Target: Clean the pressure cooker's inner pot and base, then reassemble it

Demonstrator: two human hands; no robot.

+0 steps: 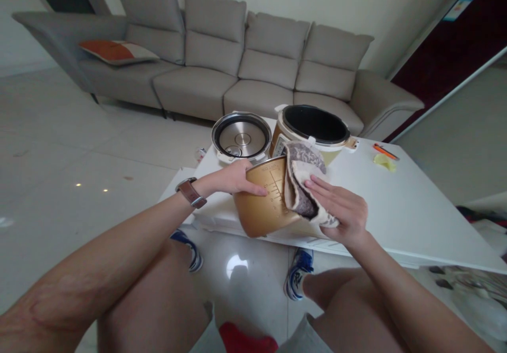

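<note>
A gold inner pot (257, 213) with measuring marks is tilted in front of me, over the near edge of the white table. My left hand (241, 178) grips its rim, thumb along the marked inner wall and fingers behind. In my right hand (340, 205) is a folded grey-and-white patterned cloth (307, 176), which lies against the pot's right side. Just behind the pot stand the cooker body (317, 123), its dark cavity facing up, and a round lid (242, 136) with its metal inner face upward.
On the white table (400, 205) lie an orange pen-like tool (386, 151) and a crumpled yellowish piece (384, 163) at the right. A grey sofa (198, 83) with an orange-and-white cushion (114, 52) stands beyond. My shoes (299, 276) are below the table's near edge.
</note>
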